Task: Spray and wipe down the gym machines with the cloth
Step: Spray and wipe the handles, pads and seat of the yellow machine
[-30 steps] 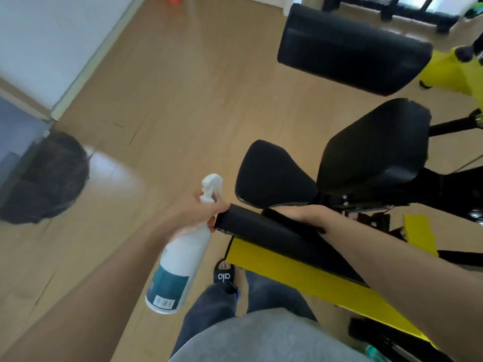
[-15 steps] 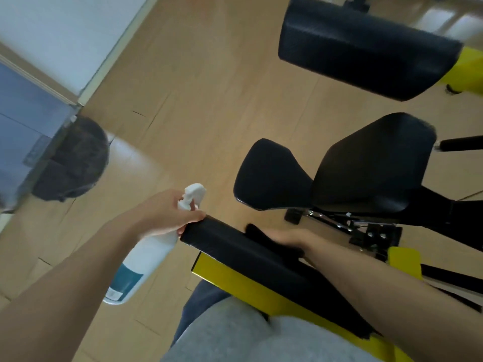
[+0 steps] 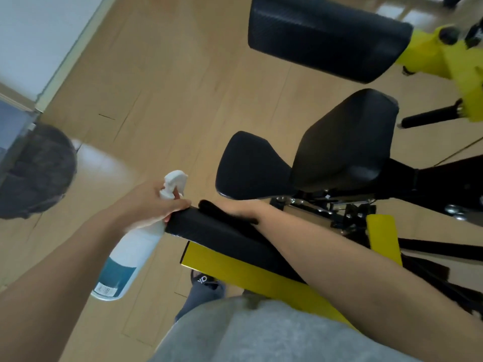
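Left hand (image 3: 154, 202): grips the neck of a white spray bottle (image 3: 130, 246).
Right hand (image 3: 241, 209): presses a black cloth (image 3: 222, 211) onto the black pad (image 3: 222, 236); fingers hidden.

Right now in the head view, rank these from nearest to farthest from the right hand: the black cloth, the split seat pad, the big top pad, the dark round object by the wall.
From the right hand:
1. Black cloth, under the hand.
2. Split seat pad, just beyond.
3. Big top pad, farther, upper right.
4. Dark round object, far left; only loosely separable from 3.
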The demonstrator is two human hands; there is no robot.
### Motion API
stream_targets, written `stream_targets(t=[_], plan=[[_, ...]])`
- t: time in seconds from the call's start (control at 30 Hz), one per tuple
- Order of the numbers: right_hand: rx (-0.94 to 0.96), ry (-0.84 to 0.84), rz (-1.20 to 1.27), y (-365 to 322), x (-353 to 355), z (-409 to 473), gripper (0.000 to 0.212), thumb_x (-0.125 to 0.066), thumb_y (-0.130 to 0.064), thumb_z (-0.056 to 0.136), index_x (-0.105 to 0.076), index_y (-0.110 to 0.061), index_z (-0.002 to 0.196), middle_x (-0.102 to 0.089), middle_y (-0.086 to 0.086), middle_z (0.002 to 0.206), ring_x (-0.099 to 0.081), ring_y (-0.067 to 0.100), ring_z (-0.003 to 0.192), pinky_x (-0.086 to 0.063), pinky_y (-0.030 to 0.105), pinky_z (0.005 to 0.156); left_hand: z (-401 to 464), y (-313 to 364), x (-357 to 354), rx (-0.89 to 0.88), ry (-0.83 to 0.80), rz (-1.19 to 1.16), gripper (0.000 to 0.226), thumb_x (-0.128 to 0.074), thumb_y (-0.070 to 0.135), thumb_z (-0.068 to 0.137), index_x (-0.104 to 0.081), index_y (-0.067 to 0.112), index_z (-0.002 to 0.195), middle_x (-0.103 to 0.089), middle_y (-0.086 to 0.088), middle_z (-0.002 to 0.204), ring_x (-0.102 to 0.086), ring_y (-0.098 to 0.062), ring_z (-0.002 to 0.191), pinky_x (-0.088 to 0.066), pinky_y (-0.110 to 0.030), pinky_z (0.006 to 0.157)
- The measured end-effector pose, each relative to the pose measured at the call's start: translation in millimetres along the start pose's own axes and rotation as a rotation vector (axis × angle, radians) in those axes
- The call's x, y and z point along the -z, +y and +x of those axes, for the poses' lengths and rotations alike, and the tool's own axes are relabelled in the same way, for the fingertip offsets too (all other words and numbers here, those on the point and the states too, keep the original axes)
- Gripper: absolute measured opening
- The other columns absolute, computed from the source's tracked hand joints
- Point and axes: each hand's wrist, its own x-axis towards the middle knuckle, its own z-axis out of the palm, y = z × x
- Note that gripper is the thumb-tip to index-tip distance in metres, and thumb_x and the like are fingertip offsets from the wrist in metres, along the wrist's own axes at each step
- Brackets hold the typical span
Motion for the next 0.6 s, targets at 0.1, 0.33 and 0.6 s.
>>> stream_targets(t=[0.1,0.33,0.6], plan=[[-0.126,0.060,0.034,12,2,-16,0.069,-0.038,-0.062,0.101,-0.044,-0.012,0.148,-0.044,0.007,0.150,-0.040,0.027,0.140,-0.027,0.037,0.118,-1,-1,0,-0.017,-0.005,-0.011,0.032,-0.076,0.045,0.090,-0.064,0.017,0.082,-0.067,-0.012,0.083,-0.062,-0.029,0.085,-0.042,-0.038,0.074],[-0.596,0.233,-0.007,158,34,-46,0.120,-0.043,-0.099,0.064,-0.029,-0.024,0.157,-0.029,0.000,0.163,-0.032,0.026,0.147,-0.022,0.042,0.122,-8,-4,-5,-0.074,0.016,-0.092,0.028,-0.076,0.042,0.093,-0.063,0.017,0.094,-0.064,-0.012,0.093,-0.056,-0.021,0.082,-0.043,-0.037,0.080],[-0.704,0.413,0.134,147,9,-104,0.049,-0.037,-0.046,0.106,-0.059,-0.009,0.128,-0.065,0.013,0.103,-0.064,0.025,0.092,-0.048,0.028,0.064,-5,-8,-6,-0.109,0.033,-0.113,0.028,-0.076,0.036,0.093,-0.067,0.010,0.093,-0.064,-0.012,0.084,-0.054,-0.020,0.076,-0.039,-0.034,0.069]])
